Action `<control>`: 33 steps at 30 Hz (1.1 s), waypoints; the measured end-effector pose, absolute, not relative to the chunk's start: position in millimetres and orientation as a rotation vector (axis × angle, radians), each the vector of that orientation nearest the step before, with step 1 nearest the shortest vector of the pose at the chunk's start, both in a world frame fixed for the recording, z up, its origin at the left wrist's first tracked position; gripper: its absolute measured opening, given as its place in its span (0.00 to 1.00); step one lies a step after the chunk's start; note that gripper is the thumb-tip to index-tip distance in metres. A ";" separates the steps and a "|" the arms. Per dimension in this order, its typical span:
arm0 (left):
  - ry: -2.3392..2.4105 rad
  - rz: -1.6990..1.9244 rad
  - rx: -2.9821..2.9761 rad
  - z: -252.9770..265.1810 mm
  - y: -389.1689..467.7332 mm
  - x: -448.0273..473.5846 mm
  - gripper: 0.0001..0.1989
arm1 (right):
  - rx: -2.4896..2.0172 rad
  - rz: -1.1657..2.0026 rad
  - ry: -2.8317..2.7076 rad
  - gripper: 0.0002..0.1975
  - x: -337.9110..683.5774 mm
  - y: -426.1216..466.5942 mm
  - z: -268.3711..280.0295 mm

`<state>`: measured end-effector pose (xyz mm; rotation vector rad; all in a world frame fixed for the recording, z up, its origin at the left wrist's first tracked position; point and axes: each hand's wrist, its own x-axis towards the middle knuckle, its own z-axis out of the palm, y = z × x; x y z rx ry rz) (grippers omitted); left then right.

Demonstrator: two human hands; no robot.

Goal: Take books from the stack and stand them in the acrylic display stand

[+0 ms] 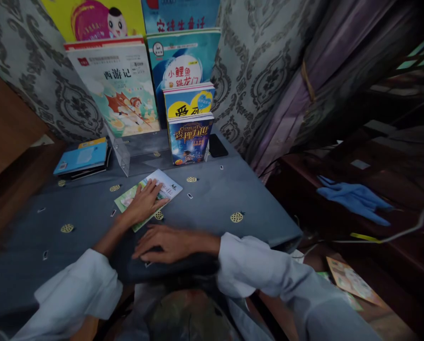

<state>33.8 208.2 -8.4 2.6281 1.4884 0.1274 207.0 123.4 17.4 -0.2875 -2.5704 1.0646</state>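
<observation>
A thin picture book (167, 184) with a green and pale cover lies at a slant on the table. On top of it rests my left hand (146, 201), palm down and fingers spread, covering the middle of the cover. My right hand (164, 244) is on the cloth close to the table's front edge, just below the book. Its fingers are loosely bent, with the thumb apart, and nothing shows in them.
Behind the hands, a clear stand (121, 156) holds upright books, among them a pale-covered book (118, 90) and a dark blue book (190, 139). A black phone (218, 146) lies beside it. At left is a book stack (82, 158); at right, a blue cloth (354, 196).
</observation>
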 end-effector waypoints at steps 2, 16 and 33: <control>1.512 0.126 2.651 -9.8 205.4 39.1 0.37 | -0.386 1.260 -2.395 0.14 222.2 142.9 19.7; 1.616 0.217 2.753 -15.3 195.4 53.7 0.36 | -1.060 1.730 -1.029 0.11 288.0 225.3 21.6; 1.633 0.283 2.820 5.7 185.0 69.6 0.21 | -0.940 1.705 -0.952 0.08 300.7 226.7 1.9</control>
